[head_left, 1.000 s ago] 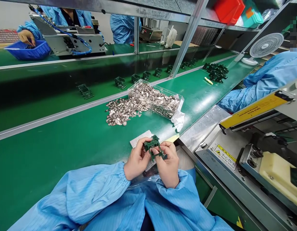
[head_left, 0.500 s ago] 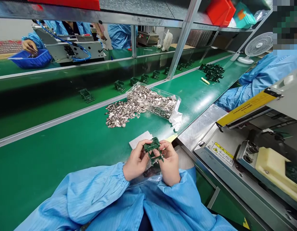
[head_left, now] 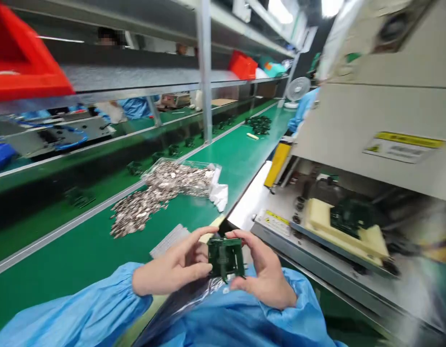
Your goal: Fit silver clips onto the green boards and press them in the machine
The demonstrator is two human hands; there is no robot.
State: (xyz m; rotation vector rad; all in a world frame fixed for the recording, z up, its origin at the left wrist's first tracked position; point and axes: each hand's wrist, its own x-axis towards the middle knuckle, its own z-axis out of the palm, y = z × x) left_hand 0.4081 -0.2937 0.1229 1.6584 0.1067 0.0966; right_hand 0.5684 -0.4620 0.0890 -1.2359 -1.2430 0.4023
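Observation:
Between my two hands is a dark green plastic frame part (head_left: 225, 258), held just off the front edge of the green bench. My left hand (head_left: 183, 262) grips its left side with thumb and fingers. On the opposite side, my right hand (head_left: 261, 267) pinches it at the top and lower right. A grey-white textured pad (head_left: 168, 241) lies beyond my left fingers. Farther back, small silvery metal pieces (head_left: 136, 207) are heaped on the bench and fill a clear tray (head_left: 215, 174) tipped towards the heap. White crumpled paper (head_left: 219, 196) hangs at the tray's right end.
At the right stands a machine (head_left: 382, 125) with a cream fixture (head_left: 317, 217) holding a dark green part. Similar parts ride the conveyor (head_left: 100, 180) behind a metal rail; more are piled (head_left: 259, 125) far along the bench. A shelf post (head_left: 204, 72) rises behind the tray. A co-worker's blue sleeve (head_left: 300, 113) shows beyond.
My view has swung right, bringing the machine fully in. The green frame part has been turned in my hands, and both hands still hold it.

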